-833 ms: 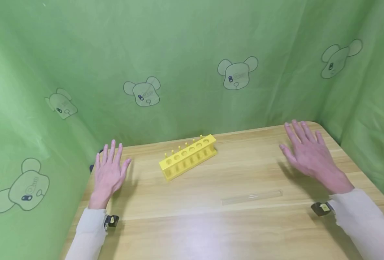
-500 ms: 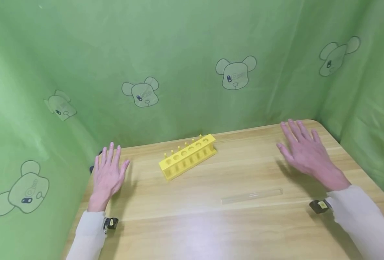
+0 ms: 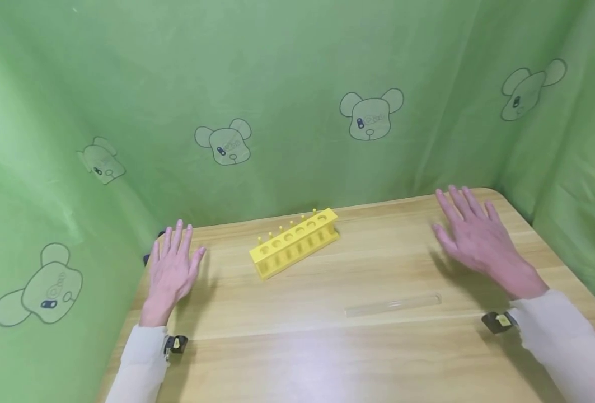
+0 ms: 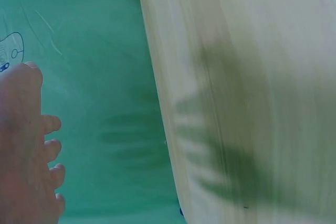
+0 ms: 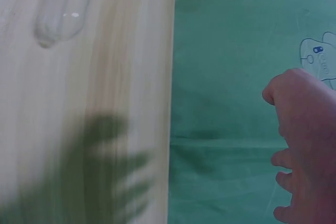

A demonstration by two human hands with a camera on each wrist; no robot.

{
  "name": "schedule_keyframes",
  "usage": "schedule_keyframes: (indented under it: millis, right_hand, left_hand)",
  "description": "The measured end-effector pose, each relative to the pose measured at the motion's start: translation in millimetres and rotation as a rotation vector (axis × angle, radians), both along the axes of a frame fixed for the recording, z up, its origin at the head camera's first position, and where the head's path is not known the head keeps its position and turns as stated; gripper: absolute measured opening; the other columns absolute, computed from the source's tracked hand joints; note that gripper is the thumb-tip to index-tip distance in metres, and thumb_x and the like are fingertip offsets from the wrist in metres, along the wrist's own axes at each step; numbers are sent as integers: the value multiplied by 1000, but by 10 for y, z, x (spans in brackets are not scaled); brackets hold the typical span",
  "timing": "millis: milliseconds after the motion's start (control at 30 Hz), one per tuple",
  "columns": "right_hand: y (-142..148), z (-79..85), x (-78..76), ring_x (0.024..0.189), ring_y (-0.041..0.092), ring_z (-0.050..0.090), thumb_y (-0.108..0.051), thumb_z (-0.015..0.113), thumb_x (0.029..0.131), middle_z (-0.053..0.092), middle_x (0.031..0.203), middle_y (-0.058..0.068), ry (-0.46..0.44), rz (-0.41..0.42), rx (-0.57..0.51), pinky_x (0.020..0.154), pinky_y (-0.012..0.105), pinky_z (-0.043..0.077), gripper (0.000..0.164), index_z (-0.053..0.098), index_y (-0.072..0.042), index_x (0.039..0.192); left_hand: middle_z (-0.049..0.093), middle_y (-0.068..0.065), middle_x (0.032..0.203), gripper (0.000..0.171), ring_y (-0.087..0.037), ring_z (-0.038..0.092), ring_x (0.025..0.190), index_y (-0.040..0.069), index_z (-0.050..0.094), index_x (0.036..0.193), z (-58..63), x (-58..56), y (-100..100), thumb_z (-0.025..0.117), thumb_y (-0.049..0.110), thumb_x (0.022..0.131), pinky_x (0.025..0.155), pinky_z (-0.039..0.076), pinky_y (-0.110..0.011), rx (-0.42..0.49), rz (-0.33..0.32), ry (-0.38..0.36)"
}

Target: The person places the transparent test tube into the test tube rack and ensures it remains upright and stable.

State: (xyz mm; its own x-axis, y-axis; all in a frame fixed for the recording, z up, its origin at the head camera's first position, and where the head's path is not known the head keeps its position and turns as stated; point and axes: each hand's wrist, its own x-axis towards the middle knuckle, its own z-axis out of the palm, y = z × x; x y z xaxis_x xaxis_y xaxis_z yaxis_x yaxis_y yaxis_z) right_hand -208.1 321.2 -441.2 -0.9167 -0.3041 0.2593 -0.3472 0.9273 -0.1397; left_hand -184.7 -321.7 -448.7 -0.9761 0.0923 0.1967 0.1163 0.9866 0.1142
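My left hand (image 3: 171, 274) hovers palm down above the left side of the table, fingers straight and holding nothing; its shadow falls on the wood. On the right, my right hand (image 3: 483, 243) is likewise held over the tabletop with fingers spread and nothing in them. Between the hands stands a yellow test tube rack (image 3: 294, 243), set at a slant, with a row of round holes and several upright pegs. A clear glass test tube (image 3: 393, 305) lies on its side nearer to me, left of my right hand. Its rounded end (image 5: 58, 30) shows in the right wrist view.
The wooden table (image 3: 257, 358) has rounded corners and ends at a green curtain (image 3: 297, 157) printed with bear heads, which encloses the back and both sides. Small dark clips or fittings (image 3: 146, 259) show at the table's left edge.
The head view shifts slightly. Both hands stay raised in almost the same places, and the rack and test tube have not moved on the table.
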Motion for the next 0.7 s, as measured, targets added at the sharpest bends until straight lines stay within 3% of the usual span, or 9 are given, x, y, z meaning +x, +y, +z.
schedule_keyframes:
  millis: [333,700]
  right_hand:
    - [-46,114,110,155,44,-1,-38,39,109,-6,170,14,2,11,-36,121,59,-16,71,5,-13,165]
    - [-75,137,233,153,46,9,-30,45,108,9,168,25,38,44,-143,126,61,-1,68,14,-6,164]
  left_hand:
    - [-2,-16,171,73,-39,1,156,5,15,163,86,49,156,24,54,110,126,-2,-59,112,-27,-10]
    - [11,-17,170,67,-40,13,155,4,22,162,41,59,323,34,46,111,128,7,-56,289,-86,87]
